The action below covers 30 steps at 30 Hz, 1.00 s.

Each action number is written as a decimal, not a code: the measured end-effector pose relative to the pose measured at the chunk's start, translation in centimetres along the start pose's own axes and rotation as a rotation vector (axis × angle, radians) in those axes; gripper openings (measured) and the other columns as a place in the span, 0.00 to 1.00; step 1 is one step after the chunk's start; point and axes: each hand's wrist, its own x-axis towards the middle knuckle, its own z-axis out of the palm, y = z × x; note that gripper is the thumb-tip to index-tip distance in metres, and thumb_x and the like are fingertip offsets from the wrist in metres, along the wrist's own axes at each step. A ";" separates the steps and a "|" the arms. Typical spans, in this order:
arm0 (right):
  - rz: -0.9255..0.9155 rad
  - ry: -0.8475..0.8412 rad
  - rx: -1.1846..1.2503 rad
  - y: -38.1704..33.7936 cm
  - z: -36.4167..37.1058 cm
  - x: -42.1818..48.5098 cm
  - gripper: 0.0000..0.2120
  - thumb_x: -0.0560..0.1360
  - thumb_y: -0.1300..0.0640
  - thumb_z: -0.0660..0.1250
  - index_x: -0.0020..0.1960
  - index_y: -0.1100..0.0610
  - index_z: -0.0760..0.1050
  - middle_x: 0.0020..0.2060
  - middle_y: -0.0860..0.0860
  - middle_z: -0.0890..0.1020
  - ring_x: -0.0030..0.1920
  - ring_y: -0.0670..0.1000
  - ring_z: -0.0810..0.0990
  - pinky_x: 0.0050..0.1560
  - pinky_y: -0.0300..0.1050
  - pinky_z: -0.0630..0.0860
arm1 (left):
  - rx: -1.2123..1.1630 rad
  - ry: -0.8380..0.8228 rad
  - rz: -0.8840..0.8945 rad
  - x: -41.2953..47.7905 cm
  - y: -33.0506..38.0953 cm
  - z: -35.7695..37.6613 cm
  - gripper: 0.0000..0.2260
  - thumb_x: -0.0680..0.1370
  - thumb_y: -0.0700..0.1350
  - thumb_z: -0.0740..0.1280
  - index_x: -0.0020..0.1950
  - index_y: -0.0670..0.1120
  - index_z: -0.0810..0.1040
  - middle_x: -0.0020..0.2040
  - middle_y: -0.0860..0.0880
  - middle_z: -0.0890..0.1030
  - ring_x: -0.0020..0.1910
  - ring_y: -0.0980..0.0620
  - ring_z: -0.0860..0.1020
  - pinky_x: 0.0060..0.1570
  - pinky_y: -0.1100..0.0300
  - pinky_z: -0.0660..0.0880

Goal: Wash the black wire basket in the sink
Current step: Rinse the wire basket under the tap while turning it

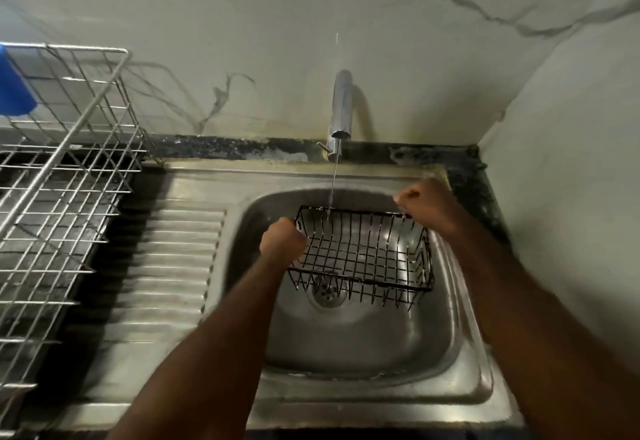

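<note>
We count one sink, steel, its single basin filling the centre and lower right of the frame, with one ribbed draining board joined on at centre left. One silver wire dish rack runs down the left edge, with one blue item in its upper-left corner, cut off by the frame. One black wire basket is at frame centre, held inside the basin above the one drain, open side up, far rim slightly higher than the near rim. One tap at upper centre, one thin stream of water falling onto the basket's far-left rim. Two hands: left hand has fingers clenched round the basket's left rim near the far corner; right hand has fingers curled round the far-right corner of the rim. Edges: basket's right wall sits near the basin's right wall, left wall has more room, near rim is well clear of the basin's front wall, so the open space is in the lower part of the basin. A dark stone strip runs between sink and back wall; a side wall closes in the right of the frame.
</note>
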 end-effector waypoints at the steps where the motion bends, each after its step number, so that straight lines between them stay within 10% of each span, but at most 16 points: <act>1: 0.041 -0.015 -0.025 0.8 -0.4 -0.7 0.10 0.77 0.54 0.68 0.44 0.61 0.80 0.38 0.55 0.82 0.37 0.51 0.79 0.38 0.41 0.71 | -0.017 -0.004 0.013 -0.2 0.2 -0.2 0.13 0.78 0.45 0.62 0.59 0.43 0.80 0.55 0.42 0.82 0.54 0.41 0.81 0.53 0.53 0.79; 15: -0.056 0.061 -0.166 -2.9 -1.9 -3.5 0.18 0.81 0.61 0.58 0.33 0.57 0.73 0.30 0.54 0.75 0.32 0.51 0.74 0.34 0.43 0.69 | -0.088 0.024 0.162 -1.1 1.8 -1.9 0.14 0.82 0.52 0.61 0.56 0.45 0.80 0.47 0.45 0.83 0.46 0.45 0.83 0.52 0.48 0.81; 20: -0.076 -0.020 0.054 -6.3 0.6 -3.0 0.13 0.81 0.62 0.58 0.59 0.60 0.79 0.54 0.56 0.82 0.52 0.52 0.79 0.51 0.43 0.73 | -0.154 0.037 0.214 -1.5 2.7 -1.7 0.13 0.83 0.52 0.60 0.56 0.46 0.80 0.46 0.45 0.83 0.44 0.45 0.83 0.52 0.48 0.81; 30: 0.337 -0.103 0.858 -11.2 5.8 -2.6 0.08 0.75 0.67 0.58 0.39 0.58 0.70 0.50 0.56 0.76 0.48 0.50 0.75 0.67 0.56 0.70 | -0.444 -0.115 0.266 -2.7 2.2 -0.6 0.09 0.78 0.34 0.60 0.51 0.44 0.79 0.43 0.44 0.82 0.42 0.43 0.82 0.46 0.43 0.82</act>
